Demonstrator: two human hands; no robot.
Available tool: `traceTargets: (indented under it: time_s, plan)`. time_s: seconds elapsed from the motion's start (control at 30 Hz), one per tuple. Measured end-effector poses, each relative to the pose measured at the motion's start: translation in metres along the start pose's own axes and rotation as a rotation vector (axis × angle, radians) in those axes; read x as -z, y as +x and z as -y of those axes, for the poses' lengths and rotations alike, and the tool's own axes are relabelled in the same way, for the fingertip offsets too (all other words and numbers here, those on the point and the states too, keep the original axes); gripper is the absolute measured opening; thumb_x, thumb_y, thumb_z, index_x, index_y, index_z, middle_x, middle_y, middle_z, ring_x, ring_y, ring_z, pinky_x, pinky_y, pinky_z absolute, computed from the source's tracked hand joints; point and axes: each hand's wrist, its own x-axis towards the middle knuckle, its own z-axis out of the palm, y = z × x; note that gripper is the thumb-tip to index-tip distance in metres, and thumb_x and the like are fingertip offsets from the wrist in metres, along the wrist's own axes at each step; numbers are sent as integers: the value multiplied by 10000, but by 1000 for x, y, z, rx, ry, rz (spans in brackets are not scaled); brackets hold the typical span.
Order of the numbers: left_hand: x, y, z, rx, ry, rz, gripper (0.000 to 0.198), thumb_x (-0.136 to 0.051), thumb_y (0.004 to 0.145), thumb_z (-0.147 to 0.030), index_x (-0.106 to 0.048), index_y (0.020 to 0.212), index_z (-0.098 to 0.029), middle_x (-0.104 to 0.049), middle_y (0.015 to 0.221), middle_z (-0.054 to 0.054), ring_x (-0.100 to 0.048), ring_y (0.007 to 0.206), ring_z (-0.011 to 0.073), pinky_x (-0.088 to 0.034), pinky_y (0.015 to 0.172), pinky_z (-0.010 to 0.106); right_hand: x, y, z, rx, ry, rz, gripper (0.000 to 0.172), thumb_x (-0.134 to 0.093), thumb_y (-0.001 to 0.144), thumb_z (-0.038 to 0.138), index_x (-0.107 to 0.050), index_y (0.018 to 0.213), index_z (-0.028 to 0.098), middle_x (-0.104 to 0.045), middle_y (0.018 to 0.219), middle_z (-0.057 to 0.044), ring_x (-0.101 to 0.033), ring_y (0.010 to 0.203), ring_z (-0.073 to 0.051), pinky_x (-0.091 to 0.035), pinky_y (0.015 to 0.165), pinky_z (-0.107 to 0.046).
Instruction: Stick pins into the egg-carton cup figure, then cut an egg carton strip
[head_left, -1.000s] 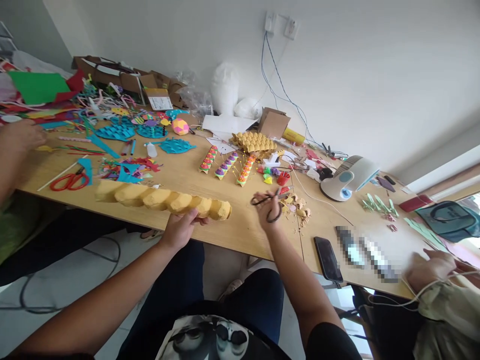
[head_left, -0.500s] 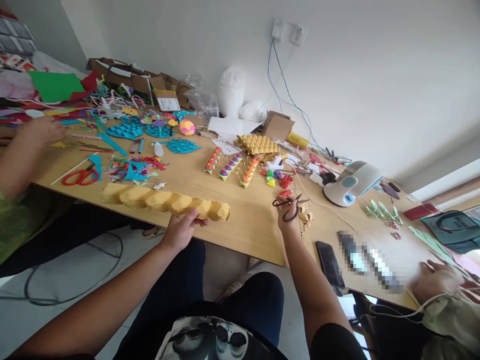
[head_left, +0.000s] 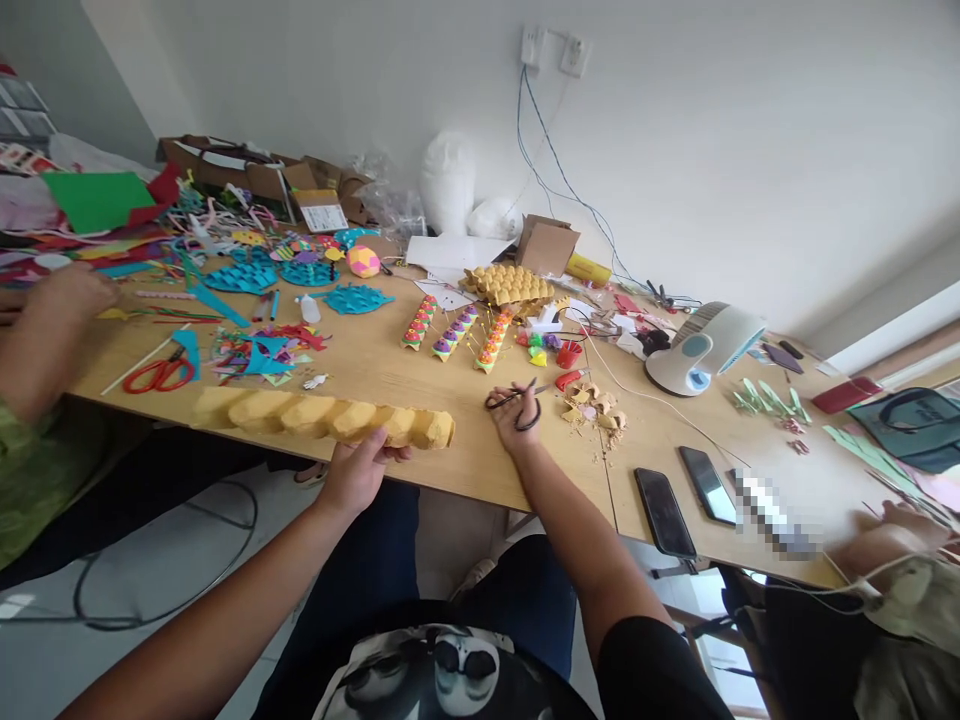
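Observation:
My left hand [head_left: 360,470] is closed around the right part of a long yellow egg-carton strip [head_left: 285,418], thumb on top, held over the table's front edge. In my right hand [head_left: 517,420] is a pair of dark-handled scissors [head_left: 529,395], blades pointing up and to the right, just above the tabletop. Beside that hand lie carton scraps [head_left: 596,408] and a red utility knife [head_left: 568,380]. Beyond it, three decorated carton caterpillars [head_left: 493,338] stand in a row, in front of a yellow egg tray [head_left: 510,285].
Red scissors [head_left: 159,375] and a heap of colored paper scraps [head_left: 259,350] lie left. To the right are a white fan [head_left: 694,350] and phones [head_left: 665,512]. Co-workers' hands show at the left [head_left: 71,300] and right [head_left: 892,540] edges. Blue felt pieces [head_left: 358,298] lie farther back.
My right hand has moved left with the scissors, away from the carton scraps and closer to the strip. My left hand still holds the strip in nearly the same place.

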Motion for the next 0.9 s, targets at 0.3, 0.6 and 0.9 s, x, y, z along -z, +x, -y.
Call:
traceTargets:
  time_s: [0.3,0.6,0.9]
  plan:
    - [-9,-4,17,102,27,50,410,-812,727,-501,-665,871,-146,-693,696,12,-662,557,152,-545,526,262,53,6,96,386,-53,-199,344,-459,950,593,-537,980,259,-715,803,-4,-708,779,-157,-559,808,-341]
    - [-36,2,45,235,120,241,406,-778,768,-527,-690,815,-134,-689,653,45,-661,567,167,-525,523,265,44,-16,54,106,-126,-25,418,-606,861,627,-559,1028,247,-749,925,-49,-713,891,-220,-537,840,-419]
    - [-62,58,48,166,122,447,404,-771,773,-536,-706,796,-138,-697,685,54,-665,624,175,-540,592,286,25,-28,93,189,-466,262,344,-629,900,519,-582,1091,236,-720,895,-39,-667,821,-193,-508,793,-361]
